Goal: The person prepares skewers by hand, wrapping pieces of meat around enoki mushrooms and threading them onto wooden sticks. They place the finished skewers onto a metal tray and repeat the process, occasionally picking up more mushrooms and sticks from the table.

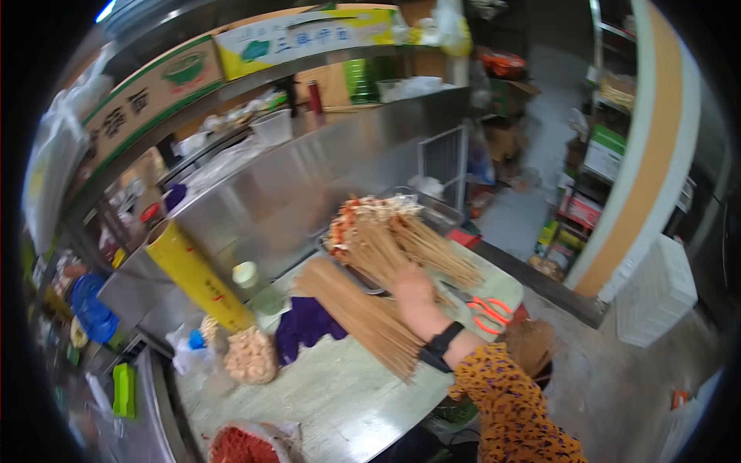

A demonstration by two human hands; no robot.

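One of the hands point(413, 289), the right, wearing a black wristband under a leopard-print sleeve, rests on a fanned pile of thin wooden skewers loaded with food point(401, 235); I cannot tell whether its fingers grip. The sticks' long axis runs from the steel back wall toward the pale surface's point(340, 393) right edge, near orange-handled scissors point(488, 312). A bundle of bare bamboo sticks point(359, 312) lies beside.

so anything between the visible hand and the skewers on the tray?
Nothing visible. The hand is already on the skewered food piled on the tray. The bare skewer bundle lies beside it, left of the wrist; the orange scissors lie to the right.
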